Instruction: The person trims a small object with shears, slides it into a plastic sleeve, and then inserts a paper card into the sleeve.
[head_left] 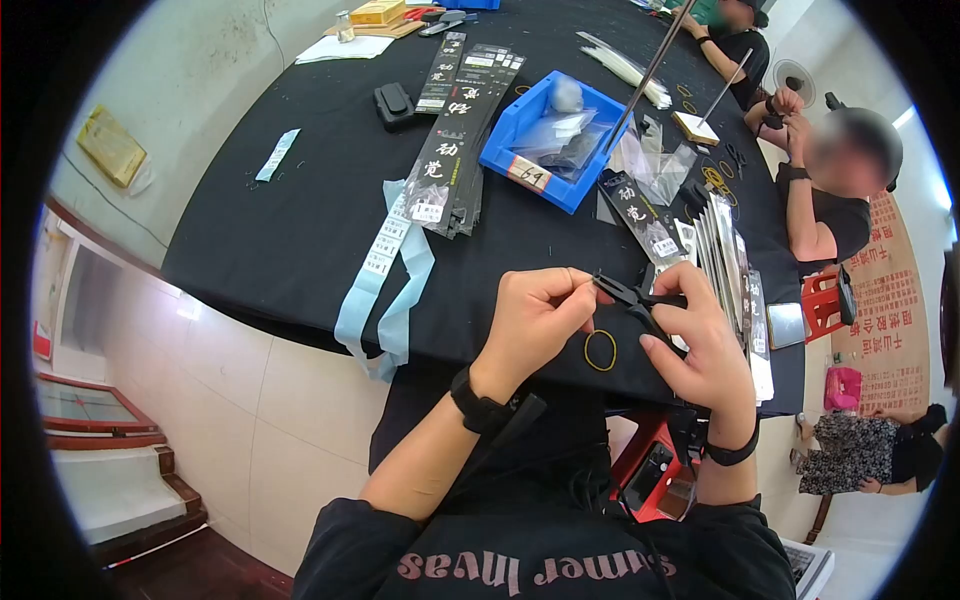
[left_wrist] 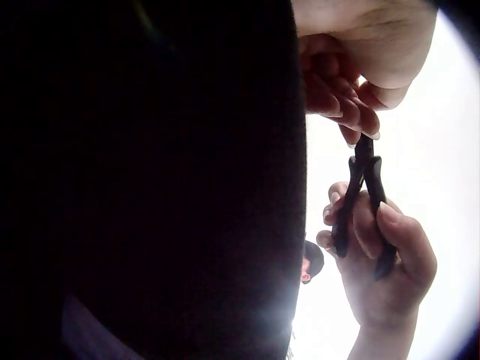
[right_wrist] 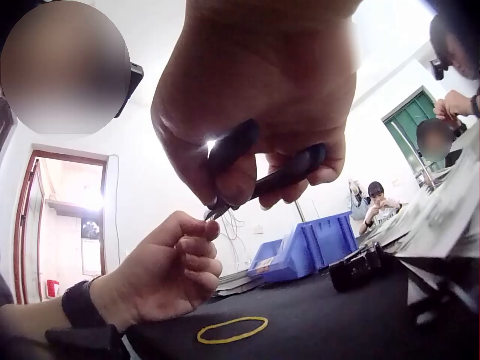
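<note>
Black pliers point(head_left: 622, 292) point(left_wrist: 364, 154) point(right_wrist: 289, 171) are held by their handles in my right hand point(head_left: 705, 345) point(left_wrist: 390, 277) point(right_wrist: 262, 97). The handles stand spread, and the tool's tips point at my left hand point(head_left: 535, 325) point(left_wrist: 360, 52) point(right_wrist: 169, 274). My left thumb and index finger pinch a small item right at those tips, the other fingers curled in; it is too small and covered to make out. On the black cloth below, between the hands, lies a yellow rubber band point(head_left: 586, 350) point(right_wrist: 262, 321).
A blue bin point(head_left: 570, 190) with plastic bags stands beyond my hands. Left of it are stacked black packets point(head_left: 450, 150) and a pale blue label strip point(head_left: 350, 310) over the table edge. More packets point(head_left: 735, 270) lie right, by my right hand. Other people sit along the right side.
</note>
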